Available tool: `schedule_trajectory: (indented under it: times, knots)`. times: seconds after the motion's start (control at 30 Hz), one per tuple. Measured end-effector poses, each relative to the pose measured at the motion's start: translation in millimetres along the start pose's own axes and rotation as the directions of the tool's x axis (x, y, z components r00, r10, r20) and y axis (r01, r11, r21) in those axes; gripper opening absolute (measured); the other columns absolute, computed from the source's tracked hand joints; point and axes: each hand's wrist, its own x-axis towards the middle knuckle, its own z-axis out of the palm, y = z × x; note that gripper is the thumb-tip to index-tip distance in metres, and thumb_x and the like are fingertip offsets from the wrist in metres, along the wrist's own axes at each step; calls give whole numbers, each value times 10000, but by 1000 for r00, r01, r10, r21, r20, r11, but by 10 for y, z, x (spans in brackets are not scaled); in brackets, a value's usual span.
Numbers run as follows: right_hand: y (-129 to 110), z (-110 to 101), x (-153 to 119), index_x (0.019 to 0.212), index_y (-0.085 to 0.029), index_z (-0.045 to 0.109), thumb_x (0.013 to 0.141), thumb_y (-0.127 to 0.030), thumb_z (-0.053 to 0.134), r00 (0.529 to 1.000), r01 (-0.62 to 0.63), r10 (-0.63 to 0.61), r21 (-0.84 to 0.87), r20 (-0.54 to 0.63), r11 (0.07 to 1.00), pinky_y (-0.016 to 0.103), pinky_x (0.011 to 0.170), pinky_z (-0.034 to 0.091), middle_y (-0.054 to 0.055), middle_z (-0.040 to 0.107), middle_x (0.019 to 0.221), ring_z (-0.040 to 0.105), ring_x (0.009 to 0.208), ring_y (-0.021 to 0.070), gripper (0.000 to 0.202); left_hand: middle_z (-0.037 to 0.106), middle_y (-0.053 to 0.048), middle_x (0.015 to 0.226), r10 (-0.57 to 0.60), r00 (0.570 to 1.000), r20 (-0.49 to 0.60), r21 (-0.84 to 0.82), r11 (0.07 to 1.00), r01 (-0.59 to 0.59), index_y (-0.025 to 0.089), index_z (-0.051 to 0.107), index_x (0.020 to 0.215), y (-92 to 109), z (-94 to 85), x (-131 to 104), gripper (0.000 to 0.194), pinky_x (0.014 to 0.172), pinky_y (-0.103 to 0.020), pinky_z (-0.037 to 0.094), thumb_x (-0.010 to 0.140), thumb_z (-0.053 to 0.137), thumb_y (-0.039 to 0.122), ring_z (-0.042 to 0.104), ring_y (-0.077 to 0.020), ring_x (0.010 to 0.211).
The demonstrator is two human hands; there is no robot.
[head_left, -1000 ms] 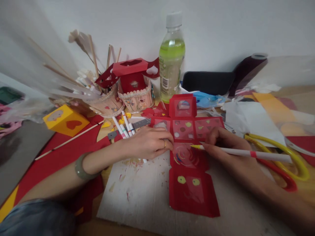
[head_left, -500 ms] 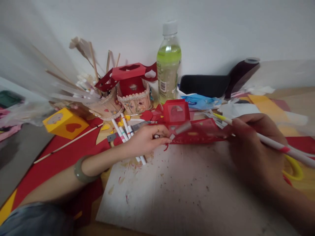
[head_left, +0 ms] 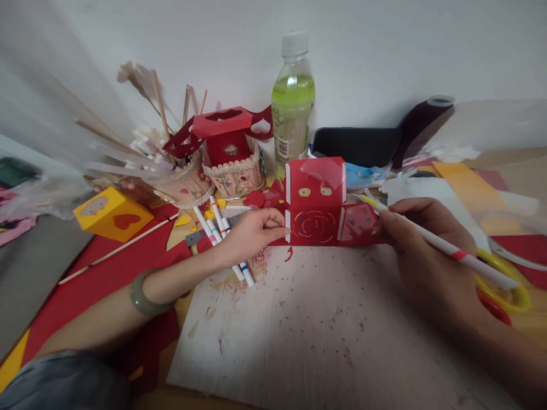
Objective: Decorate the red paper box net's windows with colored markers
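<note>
At far edge of grey board [head_left: 307,341] | red paper box cutout [head_left: 316,206], eyed panel upright | left hand [head_left: 256,234] pinching its left edge | right hand [head_left: 423,256] gripping yellow-tipped marker [head_left: 447,246], perhaps touching right panel

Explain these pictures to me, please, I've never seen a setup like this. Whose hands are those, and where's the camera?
There is no machine here: these are one person's two bare hands, seen by a camera worn on that person's head, looking forward and down.

The left hand pinches the left edge of a red paper box cutout, whose facing panels show two yellowish ovals and swirling lines. The right hand holds a yellow-tipped marker; whether it also touches the paper is hard to tell.

In front lies a pale board dotted with specks. To the left are loose white markers and a yellow box bearing a red heart. Behind stands a bottle of green drink.
</note>
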Motion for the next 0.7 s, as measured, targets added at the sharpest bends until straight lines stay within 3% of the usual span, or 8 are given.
schedule_trajectory:
  times: [0.33, 0.7]
  knots:
    - [-86, 33, -38, 834, -252, 577, 738, -427, 680, 995, -96, 97, -16, 33, 995, 230, 570, 392, -46, 586, 762, 528, 672, 113, 224, 646, 26, 652, -179, 983, -49, -34, 984, 177, 145, 530, 803, 68, 34, 34, 111, 515, -180, 357, 749, 627, 139, 544, -83, 533]
    - [-105, 24, -39, 830, -249, 579, 739, -430, 676, 995, -96, 97, -27, 39, 995, 222, 550, 396, -49, 587, 728, 531, 650, 110, 225, 651, 24, 641, -190, 979, -76, -25, 982, 188, 142, 544, 798, 80, 42, 42, 109, 526, -178, 377, 748, 632, 99, 567, -84, 544]
